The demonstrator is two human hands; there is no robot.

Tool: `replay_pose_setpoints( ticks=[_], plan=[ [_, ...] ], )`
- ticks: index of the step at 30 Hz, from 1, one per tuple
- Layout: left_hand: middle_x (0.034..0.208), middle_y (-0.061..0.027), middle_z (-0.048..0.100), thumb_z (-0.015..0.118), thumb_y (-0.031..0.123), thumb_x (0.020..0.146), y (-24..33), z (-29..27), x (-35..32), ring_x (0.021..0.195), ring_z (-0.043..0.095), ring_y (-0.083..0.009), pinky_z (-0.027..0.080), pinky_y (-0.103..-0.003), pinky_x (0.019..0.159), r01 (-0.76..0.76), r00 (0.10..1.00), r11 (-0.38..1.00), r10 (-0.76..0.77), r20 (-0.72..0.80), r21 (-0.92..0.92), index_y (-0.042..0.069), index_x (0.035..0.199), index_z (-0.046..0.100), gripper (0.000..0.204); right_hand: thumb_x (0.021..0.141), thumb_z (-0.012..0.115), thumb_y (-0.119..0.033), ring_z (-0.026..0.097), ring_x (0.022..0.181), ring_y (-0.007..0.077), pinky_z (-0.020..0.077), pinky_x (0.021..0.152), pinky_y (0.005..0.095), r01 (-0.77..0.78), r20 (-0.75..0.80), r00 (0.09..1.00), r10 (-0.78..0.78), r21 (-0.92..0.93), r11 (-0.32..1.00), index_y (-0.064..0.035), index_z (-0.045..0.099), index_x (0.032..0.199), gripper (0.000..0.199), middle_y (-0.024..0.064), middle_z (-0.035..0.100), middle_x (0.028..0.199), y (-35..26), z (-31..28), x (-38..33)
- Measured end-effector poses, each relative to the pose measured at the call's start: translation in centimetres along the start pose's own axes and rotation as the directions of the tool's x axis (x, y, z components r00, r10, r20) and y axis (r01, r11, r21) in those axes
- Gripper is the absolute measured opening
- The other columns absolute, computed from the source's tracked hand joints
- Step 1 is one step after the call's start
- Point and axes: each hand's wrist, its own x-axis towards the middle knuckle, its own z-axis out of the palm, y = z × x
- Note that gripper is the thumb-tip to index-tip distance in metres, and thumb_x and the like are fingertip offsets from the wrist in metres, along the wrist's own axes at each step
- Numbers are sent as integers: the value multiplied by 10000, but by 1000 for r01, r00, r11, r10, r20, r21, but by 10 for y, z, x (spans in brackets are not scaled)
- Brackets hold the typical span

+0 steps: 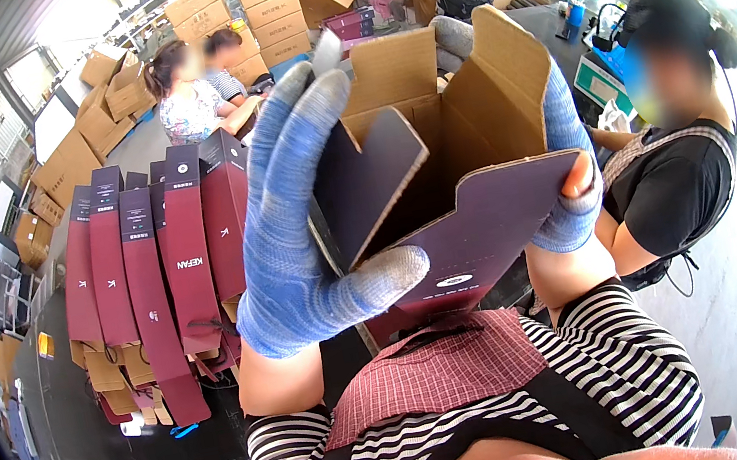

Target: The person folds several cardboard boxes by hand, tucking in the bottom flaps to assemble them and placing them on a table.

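Grasping the right side of an open-topped maroon and dark cardboard box point(444, 303) with the blue-gloved right hand point(570, 133), hooking a bare thumb tip over a corner of the front flap point(514, 196). Spreading the blue-gloved left hand point(290, 253) along the box's left side without clenching, stretching fingers upward and pointing the thumb across the front. Holding the box raised before a checked apron point(441, 369), right of maroon cartons point(143, 277) standing on a black table point(62, 408).
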Motion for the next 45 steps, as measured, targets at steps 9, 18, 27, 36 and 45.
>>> replay_pose_setpoints(
  ticks=[9,18,27,36,45],
  plan=[
    [1586,-287,337,816,501,796,-15,23,1,1482,326,-397,232,-502,1205,-200,979,964,203,-4,-174,-36,1525,390,1000,781,840,-349,560,1304,320,407,1132,433,-63,-21,998,60,-211,975,97,320,1526,1012,237,544,1424,-22,-20,-2],
    [1608,-286,286,768,531,836,8,23,6,1500,289,-432,216,-538,1218,4,998,981,8,61,-192,-32,1549,344,1003,862,760,-174,560,1096,178,472,947,332,161,-64,981,-184,-266,950,49,446,1411,670,129,570,1227,5,-28,-3],
    [1527,-302,415,718,649,807,-15,30,5,1394,422,-461,291,-540,1159,-279,960,960,277,50,36,-7,1348,616,856,861,781,-210,497,1199,220,378,1076,389,-7,-15,1000,4,-185,983,-62,387,1520,781,120,527,1315,-16,-38,-14],
    [1450,-265,504,768,636,768,-3,26,2,1380,433,-478,314,-554,1151,-305,949,947,294,115,103,9,1242,671,792,684,909,-414,495,1189,230,376,1040,364,6,-21,1000,-9,-127,992,-64,396,1524,1045,93,531,1232,-19,-39,-12],
    [1509,-276,411,866,508,717,4,40,2,1364,453,-454,390,-514,1113,-274,961,961,271,-56,-48,27,1364,587,854,776,736,-116,553,1193,211,409,1058,363,-42,-4,999,44,-371,928,-1,526,1376,647,127,597,1280,-48,-36,-8]
  ],
)
